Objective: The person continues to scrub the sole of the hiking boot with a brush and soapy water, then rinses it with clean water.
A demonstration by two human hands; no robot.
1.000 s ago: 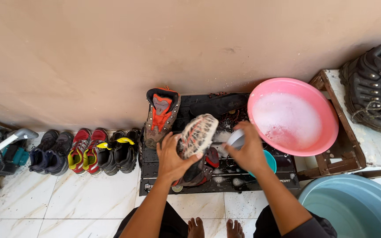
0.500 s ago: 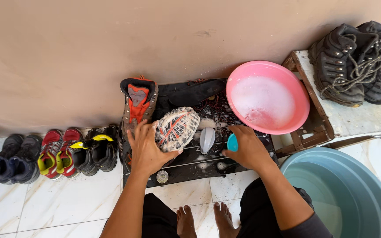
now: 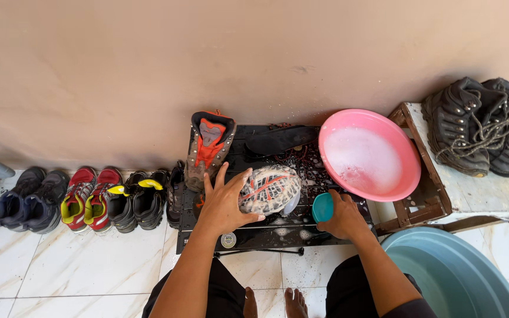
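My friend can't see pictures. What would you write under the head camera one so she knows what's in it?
A person's left hand steadies a soapy shoe, sole up, on a black rack, while the right hand holds a teal brush. A pink basin of suds sits to the right, and shoes line the tan wall.

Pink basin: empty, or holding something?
Holding something. The pink basin is tilted against the wooden crate, with white soapy foam covering its inside.

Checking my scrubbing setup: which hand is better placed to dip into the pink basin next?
Right, probably. The right hand already grips the teal brush beside the pink basin. The left hand is spread on the upturned shoe, steadying it, farther off.
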